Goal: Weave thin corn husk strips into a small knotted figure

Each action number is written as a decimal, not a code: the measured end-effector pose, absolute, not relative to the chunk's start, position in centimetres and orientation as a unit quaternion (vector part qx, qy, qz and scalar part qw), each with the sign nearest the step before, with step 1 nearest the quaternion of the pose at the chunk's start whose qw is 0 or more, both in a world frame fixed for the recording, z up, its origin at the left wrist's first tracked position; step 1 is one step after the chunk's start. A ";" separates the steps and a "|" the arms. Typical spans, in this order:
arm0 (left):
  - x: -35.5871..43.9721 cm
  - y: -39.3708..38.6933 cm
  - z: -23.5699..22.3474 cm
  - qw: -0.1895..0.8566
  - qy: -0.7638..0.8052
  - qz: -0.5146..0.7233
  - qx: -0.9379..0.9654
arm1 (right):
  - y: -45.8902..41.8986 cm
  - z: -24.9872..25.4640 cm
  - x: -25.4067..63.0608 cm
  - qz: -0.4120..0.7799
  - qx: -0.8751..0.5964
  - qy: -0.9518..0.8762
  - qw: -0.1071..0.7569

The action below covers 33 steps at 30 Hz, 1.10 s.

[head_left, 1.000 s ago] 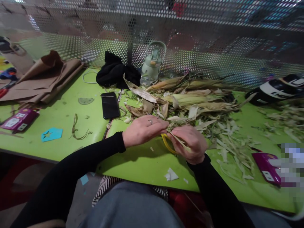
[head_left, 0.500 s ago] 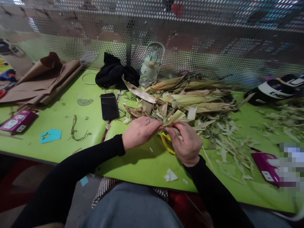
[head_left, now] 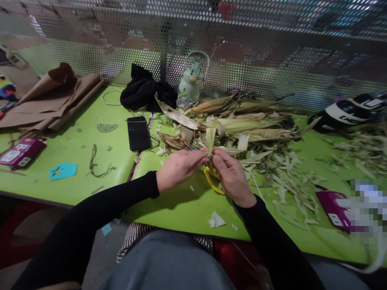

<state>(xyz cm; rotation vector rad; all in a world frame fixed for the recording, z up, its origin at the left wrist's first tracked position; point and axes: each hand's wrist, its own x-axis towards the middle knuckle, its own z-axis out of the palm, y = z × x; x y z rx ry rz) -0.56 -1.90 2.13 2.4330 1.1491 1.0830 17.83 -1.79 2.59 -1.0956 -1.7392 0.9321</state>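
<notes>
My left hand (head_left: pixel 179 168) and my right hand (head_left: pixel 232 176) meet over the green table (head_left: pixel 75 161), both pinching a pale corn husk strip (head_left: pixel 210 139) that stands up between the fingertips. Yellow-handled scissors (head_left: pixel 213 181) lie on the table just under my right hand. A pile of unhusked corn ears (head_left: pixel 242 121) lies right behind my hands, and torn husk strips (head_left: pixel 290 177) are scattered to the right.
A black phone (head_left: pixel 138 133) lies left of my hands. Behind it are a black cloth (head_left: pixel 145 90) and a pale green bottle (head_left: pixel 193 78) against the perforated metal screen. Brown paper (head_left: pixel 51 100), purple packets (head_left: pixel 21 151) (head_left: pixel 332 203), a blue star cut-out (head_left: pixel 63 170).
The husk strip has been turned from lying low between my hands to standing upright. My right hand has rotated and moved up and left towards my left hand.
</notes>
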 end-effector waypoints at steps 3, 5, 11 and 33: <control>-0.8 -1.6 2.9 0.253 0.392 0.367 0.805 | -1.6 3.2 18.1 0.297 -0.441 -0.731 0.429; -0.9 -1.4 3.2 0.314 0.394 0.360 0.785 | -1.6 3.5 18.3 0.237 -0.453 -0.750 0.420; -0.8 -1.0 2.6 0.337 0.423 0.313 0.781 | -1.8 3.8 18.3 0.228 -0.484 -0.791 0.299; -0.9 -0.2 1.7 0.678 0.301 0.373 0.557 | -1.7 3.6 18.5 0.614 -0.451 -0.564 0.320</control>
